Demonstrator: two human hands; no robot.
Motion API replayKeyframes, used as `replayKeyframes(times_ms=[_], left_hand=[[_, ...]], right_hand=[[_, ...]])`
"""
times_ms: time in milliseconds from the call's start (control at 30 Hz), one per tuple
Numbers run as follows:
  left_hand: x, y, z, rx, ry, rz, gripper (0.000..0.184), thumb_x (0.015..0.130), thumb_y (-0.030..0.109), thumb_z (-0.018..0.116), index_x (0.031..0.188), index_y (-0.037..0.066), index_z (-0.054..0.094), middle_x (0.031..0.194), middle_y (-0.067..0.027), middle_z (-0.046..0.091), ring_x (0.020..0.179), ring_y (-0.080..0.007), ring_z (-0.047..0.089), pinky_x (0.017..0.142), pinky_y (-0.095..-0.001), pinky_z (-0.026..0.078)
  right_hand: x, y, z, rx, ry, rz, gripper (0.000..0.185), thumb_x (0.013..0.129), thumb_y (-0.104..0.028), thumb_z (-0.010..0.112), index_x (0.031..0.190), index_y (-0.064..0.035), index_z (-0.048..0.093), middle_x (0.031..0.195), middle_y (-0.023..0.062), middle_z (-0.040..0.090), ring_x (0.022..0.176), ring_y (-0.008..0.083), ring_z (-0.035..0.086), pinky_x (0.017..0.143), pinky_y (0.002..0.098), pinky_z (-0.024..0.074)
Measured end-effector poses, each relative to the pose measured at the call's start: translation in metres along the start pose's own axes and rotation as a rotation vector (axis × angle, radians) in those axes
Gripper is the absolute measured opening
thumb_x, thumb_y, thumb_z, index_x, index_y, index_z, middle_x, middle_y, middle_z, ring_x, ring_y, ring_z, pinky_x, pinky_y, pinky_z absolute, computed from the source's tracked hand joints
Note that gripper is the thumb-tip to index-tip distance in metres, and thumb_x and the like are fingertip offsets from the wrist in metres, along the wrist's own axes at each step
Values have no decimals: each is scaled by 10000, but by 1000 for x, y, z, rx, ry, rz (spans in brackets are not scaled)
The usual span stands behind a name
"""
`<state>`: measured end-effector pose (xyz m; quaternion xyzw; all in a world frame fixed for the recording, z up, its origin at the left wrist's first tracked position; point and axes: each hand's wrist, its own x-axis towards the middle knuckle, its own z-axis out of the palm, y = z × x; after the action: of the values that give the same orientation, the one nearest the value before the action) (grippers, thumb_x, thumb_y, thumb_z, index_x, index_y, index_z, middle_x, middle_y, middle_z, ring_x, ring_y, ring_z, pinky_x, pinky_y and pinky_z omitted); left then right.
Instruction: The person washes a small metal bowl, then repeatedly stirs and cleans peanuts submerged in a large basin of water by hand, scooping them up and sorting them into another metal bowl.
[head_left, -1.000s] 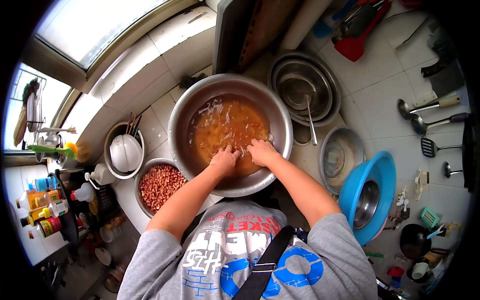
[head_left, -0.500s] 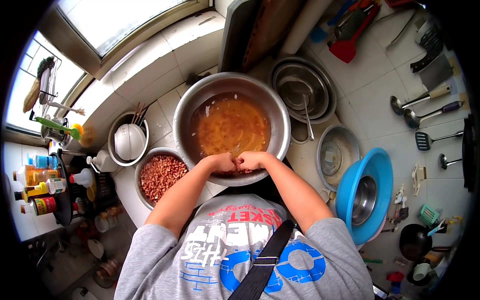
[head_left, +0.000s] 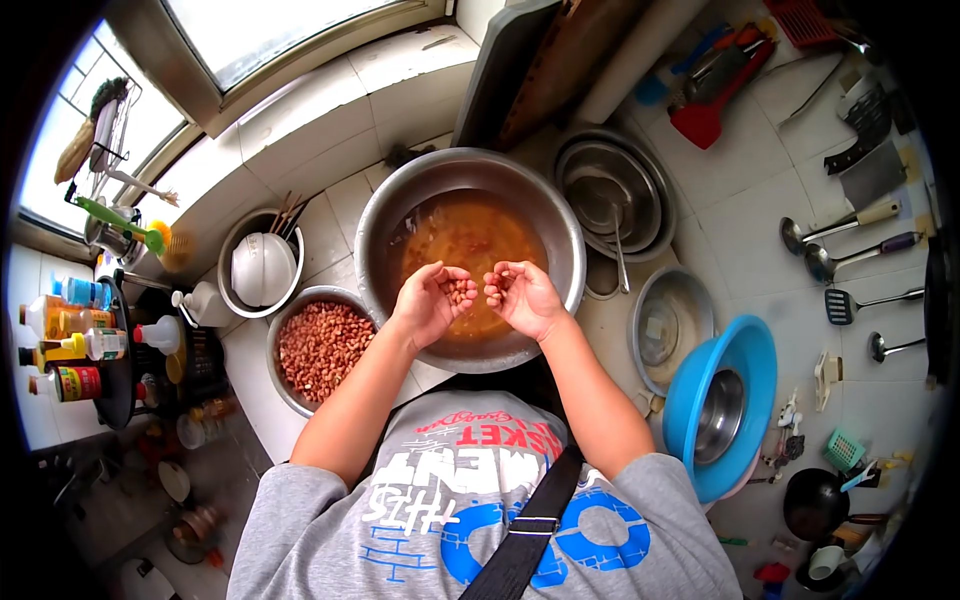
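Observation:
A large metal basin (head_left: pixel 370 230) holds cloudy orange-brown water (head_left: pixel 475 225) with reddish bits in it. Over its near half, my left hand (head_left: pixel 428 305) is cupped palm up, fingers curled around some peanuts (head_left: pixel 458 291). My right hand (head_left: pixel 533 302) faces it, also cupped, with several peanuts (head_left: pixel 497 288) by its fingers. A small gap separates the fingertips of the two hands. Left of the basin, near my left forearm, a metal bowl (head_left: pixel 275 375) is heaped with reddish peanuts (head_left: pixel 322 352).
A pot (head_left: pixel 228 290) with white bowls and chopsticks stands at left. Stacked metal basins with a ladle (head_left: pixel 620 240), a shallow metal basin (head_left: pixel 645 330) and a blue basin (head_left: pixel 755 420) are at right. Utensils, including a slotted turner (head_left: pixel 842 306), hang on the right wall.
Both hands have risen from the basin's near side and turned from closed fists to cupped palms, showing peanuts. The view has shifted slightly.

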<state>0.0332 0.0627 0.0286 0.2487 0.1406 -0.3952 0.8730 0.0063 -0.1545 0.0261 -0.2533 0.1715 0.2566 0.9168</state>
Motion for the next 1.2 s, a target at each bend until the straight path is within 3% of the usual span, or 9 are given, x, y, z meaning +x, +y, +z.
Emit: replayKeyframes(times_ms=[167, 300, 467, 867, 1067, 1133, 1200], left_hand=[[2, -2, -13, 60, -13, 81, 355, 996, 214, 399, 1065, -45, 630, 1050, -181, 682, 998, -273, 664, 910, -365, 543], [-13, 3, 3, -62, 15, 85, 418, 992, 190, 372, 1203, -107, 577, 1195, -244, 642, 1128, -313, 635, 1037, -403, 500], [-29, 6, 9, -143, 3, 99, 447, 986, 170, 353, 1247, -146, 531, 1283, -289, 586, 1215, -343, 590, 1101, -427, 462], [-86, 17, -21, -129, 100, 212, 452, 989, 175, 350, 1247, -138, 550, 1293, -290, 587, 1216, -361, 590, 1082, -421, 476], [-139, 26, -53, -131, 209, 379, 446, 1013, 202, 360, 1241, -122, 565, 1258, -252, 611, 1182, -365, 602, 1046, -436, 495], [-157, 29, -62, -125, 258, 454, 436, 1016, 204, 357, 1233, -106, 575, 1216, -230, 638, 1142, -328, 626, 1009, -419, 519], [-173, 30, -80, -72, 220, 532, 454, 1026, 222, 354, 1262, -102, 569, 1271, -230, 614, 1192, -327, 597, 1044, -435, 493]], right_hand=[[0, 7, 8, 56, 26, -19, 363, 1010, -332, 481, 1057, -14, 651, 988, 122, 679, 925, 236, 647, 880, 349, 537], [-4, 6, 26, 86, 92, -97, 501, 1028, -392, 457, 1164, 66, 609, 1112, 186, 665, 1073, 271, 641, 982, 372, 529], [-10, 6, 31, 96, 129, -80, 530, 1046, -397, 413, 1174, 87, 586, 1138, 204, 651, 1110, 295, 631, 1015, 386, 519], [19, 44, 57, 37, 53, 93, 579, 1049, -447, 396, 1182, 87, 577, 1168, 206, 638, 1133, 300, 620, 1026, 391, 509], [48, 78, 99, -55, -44, 263, 590, 1052, -459, 386, 1234, 82, 536, 1178, 211, 624, 1140, 294, 614, 1035, 403, 495], [63, 93, 111, -75, -109, 331, 596, 1054, -449, 381, 1270, 90, 518, 1252, 237, 598, 1170, 297, 600, 1058, 418, 472], [76, 110, 124, -121, -146, 382, 586, 1054, -446, 386, 1265, 83, 524, 1246, 225, 602, 1161, 291, 604, 1058, 415, 468]])
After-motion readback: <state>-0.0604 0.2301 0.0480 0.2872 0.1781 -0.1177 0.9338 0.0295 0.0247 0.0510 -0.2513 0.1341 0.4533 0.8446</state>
